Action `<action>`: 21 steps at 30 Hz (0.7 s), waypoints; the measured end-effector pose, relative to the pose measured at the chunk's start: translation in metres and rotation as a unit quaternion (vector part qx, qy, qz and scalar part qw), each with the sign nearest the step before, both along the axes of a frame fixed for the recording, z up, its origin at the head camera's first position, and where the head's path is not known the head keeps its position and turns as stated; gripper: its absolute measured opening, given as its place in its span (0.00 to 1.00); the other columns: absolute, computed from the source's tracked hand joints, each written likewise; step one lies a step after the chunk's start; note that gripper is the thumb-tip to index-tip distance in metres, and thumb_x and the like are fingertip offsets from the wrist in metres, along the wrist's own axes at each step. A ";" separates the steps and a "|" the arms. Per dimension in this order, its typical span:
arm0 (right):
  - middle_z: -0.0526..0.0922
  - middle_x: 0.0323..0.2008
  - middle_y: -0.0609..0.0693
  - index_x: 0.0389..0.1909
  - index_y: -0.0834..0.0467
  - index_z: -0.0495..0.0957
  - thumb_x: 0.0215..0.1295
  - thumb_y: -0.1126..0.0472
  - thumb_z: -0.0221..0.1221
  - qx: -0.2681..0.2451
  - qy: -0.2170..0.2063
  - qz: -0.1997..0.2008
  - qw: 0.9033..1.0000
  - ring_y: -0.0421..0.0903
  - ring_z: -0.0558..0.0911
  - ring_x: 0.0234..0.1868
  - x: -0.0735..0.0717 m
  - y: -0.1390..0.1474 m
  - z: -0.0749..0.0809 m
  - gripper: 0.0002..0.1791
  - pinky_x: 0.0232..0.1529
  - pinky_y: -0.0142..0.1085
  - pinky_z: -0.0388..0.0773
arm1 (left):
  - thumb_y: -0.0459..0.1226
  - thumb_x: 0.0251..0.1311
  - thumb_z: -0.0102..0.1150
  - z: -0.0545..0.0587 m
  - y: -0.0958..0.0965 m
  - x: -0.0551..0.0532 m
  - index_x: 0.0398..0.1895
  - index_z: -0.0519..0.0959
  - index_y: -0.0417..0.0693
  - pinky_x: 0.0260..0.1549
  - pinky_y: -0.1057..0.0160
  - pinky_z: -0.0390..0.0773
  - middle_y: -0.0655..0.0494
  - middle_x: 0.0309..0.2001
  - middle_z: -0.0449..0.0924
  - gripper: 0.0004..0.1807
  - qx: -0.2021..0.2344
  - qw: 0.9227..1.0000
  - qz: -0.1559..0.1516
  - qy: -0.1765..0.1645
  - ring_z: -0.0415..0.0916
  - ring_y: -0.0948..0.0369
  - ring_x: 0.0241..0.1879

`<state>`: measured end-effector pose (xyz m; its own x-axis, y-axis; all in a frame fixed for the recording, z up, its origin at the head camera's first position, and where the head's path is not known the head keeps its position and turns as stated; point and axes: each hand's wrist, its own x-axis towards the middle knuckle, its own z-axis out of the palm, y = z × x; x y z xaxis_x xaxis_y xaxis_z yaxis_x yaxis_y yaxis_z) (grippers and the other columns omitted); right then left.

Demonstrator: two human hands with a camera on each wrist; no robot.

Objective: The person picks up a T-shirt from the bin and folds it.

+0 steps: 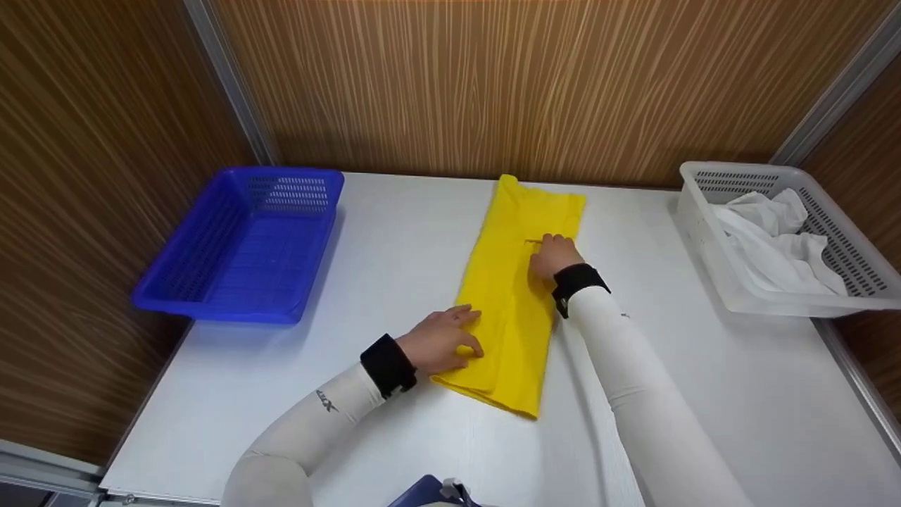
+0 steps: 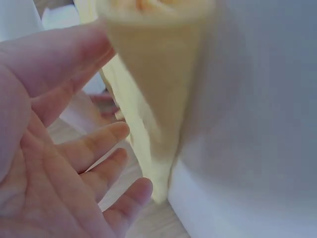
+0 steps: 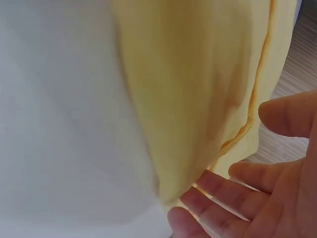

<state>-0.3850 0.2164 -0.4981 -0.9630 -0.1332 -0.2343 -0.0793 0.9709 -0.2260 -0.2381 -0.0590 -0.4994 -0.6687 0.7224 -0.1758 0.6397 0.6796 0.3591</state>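
A yellow cloth [image 1: 508, 289] lies folded into a long strip on the white table, its layers showing at the near end. Along its lower left edge, my left hand [image 1: 442, 341] reaches over the cloth. The left wrist view has that hand's fingers [image 2: 94, 153] spread and loosely bent beside the fabric [image 2: 158, 74]; whether all of them touch it cannot be told. Farther up, my right hand [image 1: 555, 259] is over the cloth's right side. In the right wrist view its fingers [image 3: 237, 196] extend to the cloth's edge [image 3: 183, 124], the thumb apart from them.
A blue plastic basket [image 1: 232, 310] stands on the left of the table [image 1: 380, 253]. On the right, a white basket [image 1: 767, 304] holds white cloth [image 1: 774, 243]. Wood-patterned panels [image 1: 436, 91] enclose the back and sides. Something dark blue [image 1: 422, 491] shows at the bottom edge.
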 end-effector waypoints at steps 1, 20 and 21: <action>0.68 0.69 0.73 0.72 0.73 0.61 0.74 0.56 0.44 -0.026 -0.010 -0.019 0.999 0.69 0.65 0.71 -0.002 0.000 -0.004 0.32 0.74 0.61 0.61 | 0.42 0.70 0.62 -0.001 0.005 0.001 0.56 0.86 0.60 0.77 0.43 0.56 0.49 0.81 0.58 0.14 -0.004 1.000 -0.007 0.004 0.47 0.50 0.83; 0.52 0.83 0.58 0.82 0.53 0.49 0.78 0.50 0.49 -0.227 -0.060 -0.058 0.970 0.58 0.55 0.82 -0.004 0.007 -0.008 0.37 0.81 0.55 0.50 | 0.43 0.71 0.61 -0.009 0.035 0.011 0.61 0.83 0.62 0.66 0.49 0.73 0.52 0.72 0.74 0.17 -0.026 0.996 -0.038 0.079 0.69 0.54 0.73; 0.53 0.82 0.57 0.81 0.53 0.51 0.78 0.50 0.50 -0.234 -0.050 -0.046 0.970 0.58 0.57 0.81 0.002 0.005 -0.006 0.36 0.81 0.55 0.52 | 0.43 0.72 0.60 -0.008 0.035 0.013 0.59 0.84 0.61 0.64 0.50 0.74 0.53 0.70 0.76 0.15 -0.020 0.995 -0.044 0.084 0.71 0.54 0.71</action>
